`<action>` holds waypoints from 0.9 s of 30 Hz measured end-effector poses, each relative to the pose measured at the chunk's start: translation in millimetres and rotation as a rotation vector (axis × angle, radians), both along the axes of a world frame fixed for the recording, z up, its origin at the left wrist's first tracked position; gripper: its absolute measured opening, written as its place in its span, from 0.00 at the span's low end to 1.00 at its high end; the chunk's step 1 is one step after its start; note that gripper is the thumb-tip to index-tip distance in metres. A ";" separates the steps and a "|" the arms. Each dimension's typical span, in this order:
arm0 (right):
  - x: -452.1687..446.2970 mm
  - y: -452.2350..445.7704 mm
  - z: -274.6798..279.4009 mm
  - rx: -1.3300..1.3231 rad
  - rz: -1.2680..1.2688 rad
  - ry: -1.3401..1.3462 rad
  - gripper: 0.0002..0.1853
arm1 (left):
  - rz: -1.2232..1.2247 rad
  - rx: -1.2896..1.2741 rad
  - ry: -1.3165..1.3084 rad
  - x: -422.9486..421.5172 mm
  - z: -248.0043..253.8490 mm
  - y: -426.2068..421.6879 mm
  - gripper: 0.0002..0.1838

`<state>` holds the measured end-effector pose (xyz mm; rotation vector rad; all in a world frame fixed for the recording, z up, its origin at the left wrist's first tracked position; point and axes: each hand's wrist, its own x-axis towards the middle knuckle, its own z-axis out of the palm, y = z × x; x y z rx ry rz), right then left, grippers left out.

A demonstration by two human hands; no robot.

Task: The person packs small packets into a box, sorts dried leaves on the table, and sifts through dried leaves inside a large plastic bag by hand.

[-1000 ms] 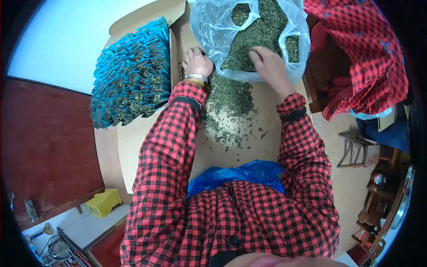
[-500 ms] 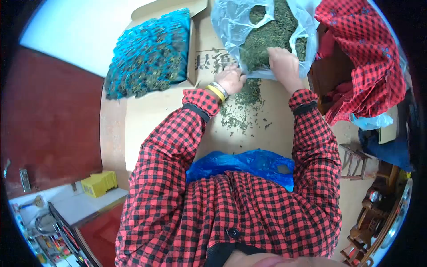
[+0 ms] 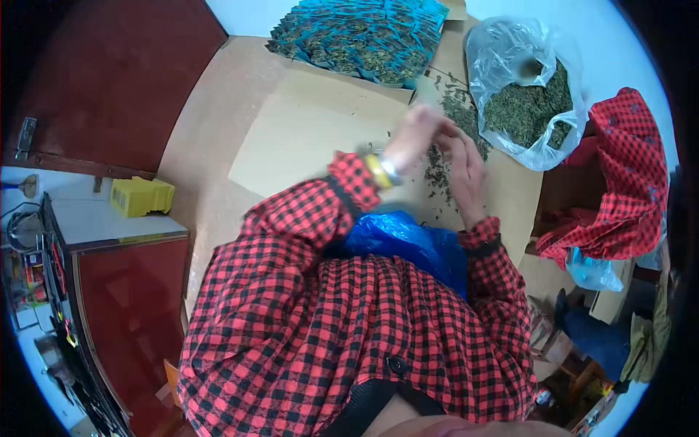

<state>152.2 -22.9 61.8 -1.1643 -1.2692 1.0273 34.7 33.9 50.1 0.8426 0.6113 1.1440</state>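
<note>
My left hand [image 3: 413, 138], with yellow and silver bands at its wrist, is raised over the cardboard and smeared by motion. Close beside it is my right hand [image 3: 466, 171], its fingers stretched out with nothing visible in them. Whether the two hands touch I cannot tell. Beneath and around them, dark green crumbled leaves [image 3: 460, 116] are scattered on the cardboard [image 3: 306, 120]. Beyond my right hand stands a clear plastic bag [image 3: 502, 47] holding dried green leaves [image 3: 526, 109]. Rows of blue packets [image 3: 364, 36], with dried leaf bits showing among them, fill a carton at the back.
A blue plastic bag [image 3: 408, 237] lies at the near edge, against my body. Red checked cloth [image 3: 630, 178] hangs at the right. To the left are a yellow container [image 3: 142, 197] on a cabinet [image 3: 131, 298] and a dark red door [image 3: 109, 80].
My right hand has left the leaves in the clear bag and come back beside my left hand, which is now lifted. The whole view has swung left.
</note>
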 end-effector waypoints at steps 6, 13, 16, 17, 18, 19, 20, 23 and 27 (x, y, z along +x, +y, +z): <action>-135.6 52.2 -92.5 0.522 0.448 -1.112 0.24 | 0.345 0.326 1.108 -151.1 -33.0 17.3 0.13; -186.8 117.1 -91.0 0.327 0.543 -1.191 0.30 | 0.469 0.383 1.489 -183.4 -54.3 22.2 0.14; -147.5 115.8 -104.1 0.293 0.300 -1.268 0.31 | 0.518 0.412 1.459 -173.6 -68.5 27.8 0.15; -128.0 114.9 -107.1 0.282 0.296 -1.277 0.31 | 0.508 0.413 1.448 -167.5 -70.8 31.0 0.15; -106.5 111.0 -109.4 0.314 0.250 -1.248 0.33 | 0.475 0.399 1.457 -160.3 -73.2 33.3 0.16; -88.5 104.1 -112.0 0.344 0.203 -1.218 0.34 | 0.440 0.385 1.466 -153.5 -75.7 34.4 0.16; -74.4 96.2 -111.6 0.330 0.199 -1.225 0.34 | 0.406 0.373 1.478 -147.1 -77.1 34.6 0.17; -50.2 78.7 -106.9 0.260 0.101 -1.268 0.36 | 0.426 0.481 1.529 -131.8 -76.0 33.9 0.18; -49.9 63.5 -97.1 0.048 -0.139 -1.403 0.34 | 0.544 0.734 1.459 -121.6 -67.3 22.7 0.18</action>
